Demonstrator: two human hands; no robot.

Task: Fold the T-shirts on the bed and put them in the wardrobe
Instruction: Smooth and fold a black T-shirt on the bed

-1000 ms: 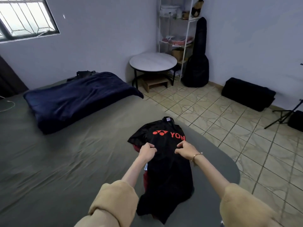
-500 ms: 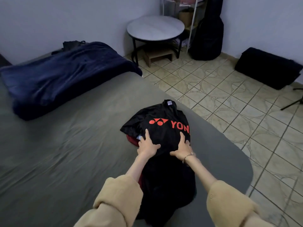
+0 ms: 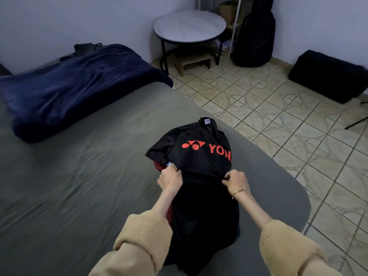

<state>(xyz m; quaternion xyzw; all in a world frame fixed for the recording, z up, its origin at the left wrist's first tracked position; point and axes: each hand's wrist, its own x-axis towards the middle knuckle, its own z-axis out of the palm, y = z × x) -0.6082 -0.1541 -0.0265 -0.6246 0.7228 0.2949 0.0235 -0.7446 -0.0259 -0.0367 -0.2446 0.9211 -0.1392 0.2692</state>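
One head-worn view, looking forward and down along both arms; bed (image 3: 83,176) close below; tiled floor (image 3: 278,120) and walls farther off.

two hands (image 3: 201,179), one black T-shirt (image 3: 201,206), one bed (image 3: 79,186)

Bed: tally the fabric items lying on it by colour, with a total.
Black T-shirt, both hands pinching it: 1
Red garment partly hidden beneath it: 1
Navy blanket: 1
Dark item behind the blanket, unclear: 1
Total: 4
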